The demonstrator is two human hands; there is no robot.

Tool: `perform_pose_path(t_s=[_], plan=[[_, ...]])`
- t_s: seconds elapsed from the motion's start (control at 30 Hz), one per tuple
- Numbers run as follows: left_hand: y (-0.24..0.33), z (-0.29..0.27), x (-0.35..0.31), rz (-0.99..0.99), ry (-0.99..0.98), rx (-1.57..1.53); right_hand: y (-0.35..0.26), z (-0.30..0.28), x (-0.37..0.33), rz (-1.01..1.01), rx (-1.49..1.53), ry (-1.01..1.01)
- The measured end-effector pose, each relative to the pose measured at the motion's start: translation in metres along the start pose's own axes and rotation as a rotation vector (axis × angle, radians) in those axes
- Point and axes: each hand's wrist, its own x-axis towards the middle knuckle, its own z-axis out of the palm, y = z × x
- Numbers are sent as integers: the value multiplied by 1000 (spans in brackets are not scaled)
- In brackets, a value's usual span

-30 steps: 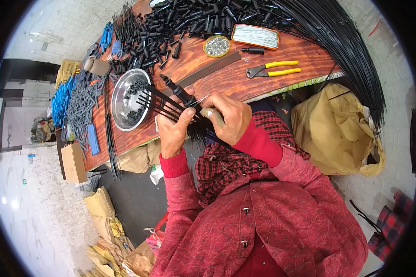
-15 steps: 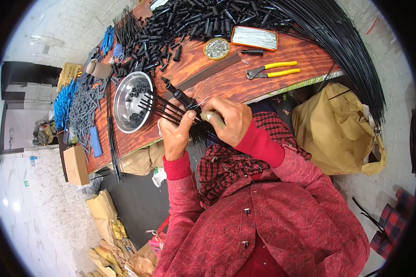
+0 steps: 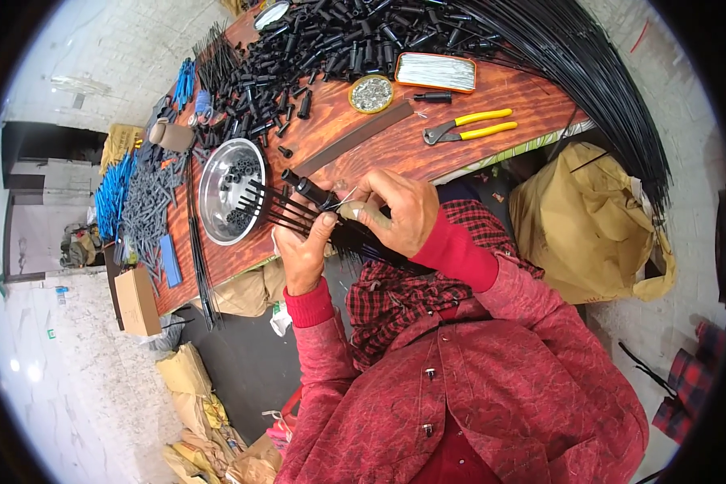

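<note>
My left hand [image 3: 300, 256] is closed round a bundle of thin black rods [image 3: 278, 211], whose thicker capped ends fan out toward the clear bowl. A short black tube fitting [image 3: 316, 194] lies across the top of the bundle, above my left thumb. My right hand [image 3: 402, 211] is closed in a pinch beside the fitting, with thin silver wire [image 3: 346, 198] sticking out at its fingertips. Something pale wraps a finger of that hand. The far ends of the rods hang below my hands. The clear bowl [image 3: 210, 173] holds small black rings.
Yellow-handled pliers [image 3: 484, 123], a brown bar [image 3: 355, 137], a tin of silver wires [image 3: 437, 71] and a round dish [image 3: 371, 94] lie on the table. Behind them is a heap of black fittings [image 3: 339, 40]. Long black rods [image 3: 597, 73] overhang the right side, above a brown sack [image 3: 593, 218].
The black fitting and both hands have shifted slightly nearer to me, and the fitting now lies flatter. The whole view has tilted a little. Both hands keep their grip.
</note>
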Motion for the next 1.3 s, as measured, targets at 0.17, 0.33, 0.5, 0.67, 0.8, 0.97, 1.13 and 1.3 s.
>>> perform_pose_path(t_s=[0.17, 0.33, 0.5, 0.67, 0.8, 0.97, 1.13, 1.3], plan=[[-1, 3, 3, -49, 15, -17, 5, 4, -1, -5, -54, 77], [-9, -2, 3, -20, 25, -31, 12, 12, -2, 71, 47, 61], [-9, 1, 3, -27, 25, -65, 23, 9, -8, 252, 366, -50], [-5, 4, 4, -52, 20, -94, 12, 4, -7, 110, 317, -5], [-2, 6, 5, -53, 10, -83, 12, 5, -7, 124, 253, -22], [-4, 6, 6, -48, 23, -56, 7, 2, -5, 107, 172, -16], [0, 10, 9, -47, 26, -27, 0, -1, -5, 67, 33, 8], [2, 12, 11, -74, 54, -22, -2, 0, -5, 2, 89, 69]])
